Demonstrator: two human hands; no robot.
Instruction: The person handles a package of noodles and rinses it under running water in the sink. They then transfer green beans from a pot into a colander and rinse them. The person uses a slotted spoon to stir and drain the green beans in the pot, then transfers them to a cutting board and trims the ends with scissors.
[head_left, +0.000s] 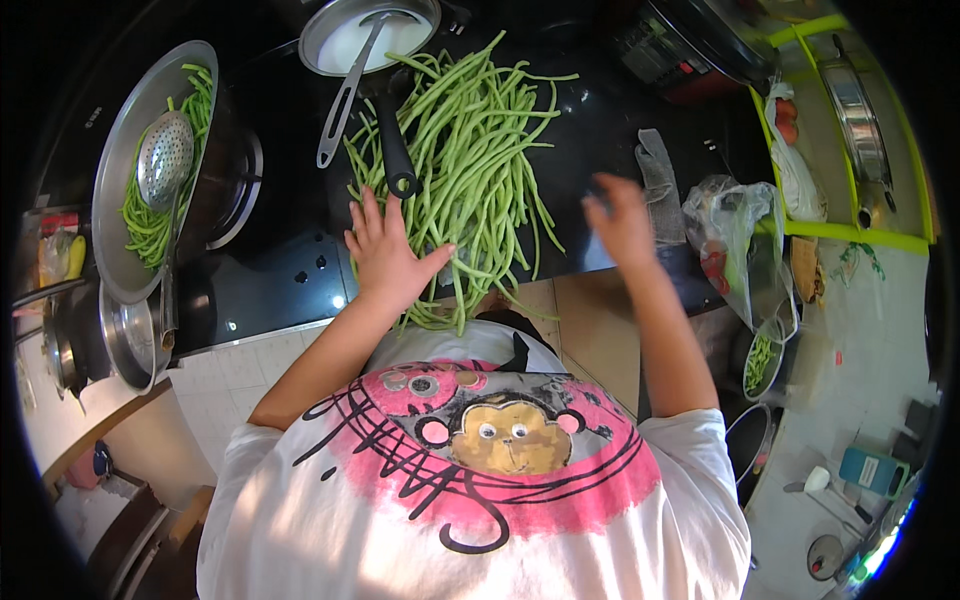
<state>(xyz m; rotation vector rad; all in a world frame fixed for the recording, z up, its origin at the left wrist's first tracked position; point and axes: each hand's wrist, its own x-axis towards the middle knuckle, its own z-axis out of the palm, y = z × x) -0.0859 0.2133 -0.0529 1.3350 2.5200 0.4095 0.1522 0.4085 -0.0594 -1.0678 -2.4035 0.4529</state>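
Note:
A large heap of long green beans (480, 150) lies on the black glossy counter (585, 157), with several ends hanging over its front edge. My left hand (390, 259) rests on the left side of the heap, fingers spread and gripping nothing. Held apart to the right of the beans is my right hand (624, 225), slightly blurred, its fingers loosely bent and nothing visible in them. A pan (307, 49) with whitish contents stands behind the heap. Its black handle (394, 150) reaches over the beans near my left fingers. Across the pan's rim leans a metal utensil with a slotted handle (346, 109).
At left, a wide metal pan (112, 172) holds cut green beans (142, 232) and a perforated skimmer (163, 154). A grey mesh cloth (660, 187) and a clear plastic bag (735, 225) lie at right. Beyond are a dark cooker (690, 52) and a green-edged rack (847, 232).

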